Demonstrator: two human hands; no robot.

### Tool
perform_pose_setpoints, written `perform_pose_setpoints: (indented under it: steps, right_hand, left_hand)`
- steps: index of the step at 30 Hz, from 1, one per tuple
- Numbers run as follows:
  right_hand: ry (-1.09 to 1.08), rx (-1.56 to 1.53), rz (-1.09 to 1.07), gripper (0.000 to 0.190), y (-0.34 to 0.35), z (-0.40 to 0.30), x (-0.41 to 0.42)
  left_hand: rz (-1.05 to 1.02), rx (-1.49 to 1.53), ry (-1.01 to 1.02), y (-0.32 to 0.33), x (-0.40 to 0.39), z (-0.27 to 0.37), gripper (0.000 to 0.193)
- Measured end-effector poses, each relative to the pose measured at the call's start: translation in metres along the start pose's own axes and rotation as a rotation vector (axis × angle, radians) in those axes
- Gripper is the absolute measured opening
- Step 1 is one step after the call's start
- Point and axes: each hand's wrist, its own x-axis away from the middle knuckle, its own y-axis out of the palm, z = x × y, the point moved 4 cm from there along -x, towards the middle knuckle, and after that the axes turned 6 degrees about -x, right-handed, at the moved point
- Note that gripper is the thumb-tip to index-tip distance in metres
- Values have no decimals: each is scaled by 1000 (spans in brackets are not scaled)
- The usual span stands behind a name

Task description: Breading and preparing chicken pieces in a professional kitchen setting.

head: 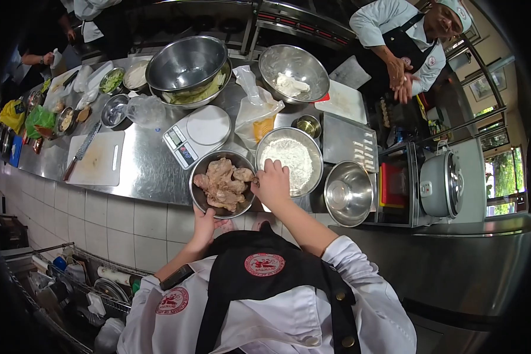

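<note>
A steel bowl holding several pieces of pale, seasoned raw chicken is at the worktable's front edge. My left hand grips it from below at the near rim. My right hand reaches across its right rim, thumb and fingers pinching the bone end of a chicken drumstick. Some of those fingertips hide the contact. Just to the right stands a steel bowl of white flour, and part of the right hand overlaps its left rim.
Behind the bowls are a white digital scale and a plastic bag with orange contents. A knife lies on the left cutting board. Another steel bowl and a metal tray are at right. A co-worker stands across the table.
</note>
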Motion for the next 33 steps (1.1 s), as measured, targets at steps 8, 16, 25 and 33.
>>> perform_pose_setpoints:
  steps: [8, 16, 25, 33]
  right_hand:
    - [-100, 75, -190, 19, -14, -7, -50]
    - [-47, 175, -537, 33, -23, 4, -77]
    - [355, -481, -673, 32, -46, 107, -69]
    - [458, -279, 122, 24, -37, 167, 0]
  left_hand:
    - [-7, 29, -1, -2, -3, -5, 57]
    - [-32, 48, 25, 2, 1, 6, 57]
    - [92, -266, 123, -29, 0, 17, 66]
    - [56, -338, 209, -29, 1, 20, 64]
